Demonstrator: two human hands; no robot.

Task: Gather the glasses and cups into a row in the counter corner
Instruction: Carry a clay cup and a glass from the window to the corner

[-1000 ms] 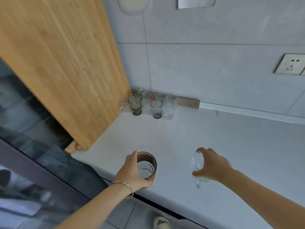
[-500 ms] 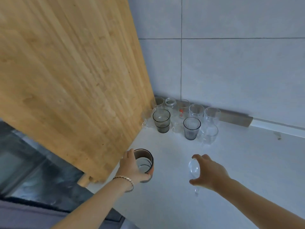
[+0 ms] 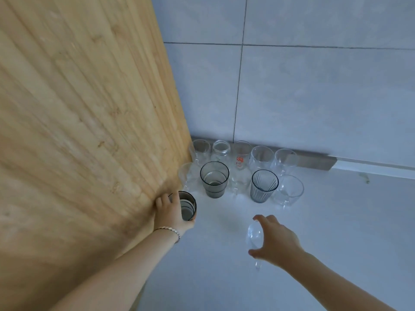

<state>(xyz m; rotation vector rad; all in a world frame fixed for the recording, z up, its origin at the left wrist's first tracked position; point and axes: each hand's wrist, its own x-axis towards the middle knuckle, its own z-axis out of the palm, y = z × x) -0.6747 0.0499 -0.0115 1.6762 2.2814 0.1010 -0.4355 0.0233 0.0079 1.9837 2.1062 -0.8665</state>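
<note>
Now, left hand [image 3: 169, 213], upright cup [image 3: 188, 207] (mouth up), right hand [image 3: 277, 243], clear glass [image 3: 253, 235]

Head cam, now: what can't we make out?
All head view.
- Clear glass: right hand covers most of it; shape unclear.
- Dark cup: left hand hides its left side.
- Red print on back-row glass: too small to read.
- Wooden board: cut by left and top edges.

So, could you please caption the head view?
Left hand grips dark cup, right hand clear glass, before the corner glasses.
</note>
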